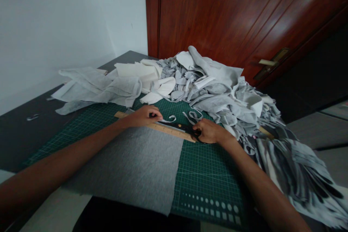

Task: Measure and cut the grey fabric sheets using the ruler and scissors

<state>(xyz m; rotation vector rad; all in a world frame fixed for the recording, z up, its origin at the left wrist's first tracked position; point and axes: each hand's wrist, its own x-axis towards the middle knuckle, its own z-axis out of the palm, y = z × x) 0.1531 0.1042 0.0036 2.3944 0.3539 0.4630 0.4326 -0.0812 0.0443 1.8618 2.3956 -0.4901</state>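
Observation:
A grey fabric sheet point(133, 166) lies flat on a green cutting mat point(206, 177). Along its far edge rests a wooden ruler point(165, 129). My left hand point(143, 115) is closed, pressing down on the ruler and the fabric's far edge. My right hand point(208, 131) is wrapped round the handles of black scissors point(182, 127), whose blades point left along the ruler. A thin cut strip of grey fabric point(170, 119) curls just beyond the ruler between my two hands.
A large heap of grey and white fabric scraps point(217, 87) fills the far side of the mat. Pale cloth pieces point(95, 87) spread to the left. Striped grey fabric point(296, 174) hangs off the right. A dark wooden door point(244, 14) with a brass handle point(270, 61) stands behind.

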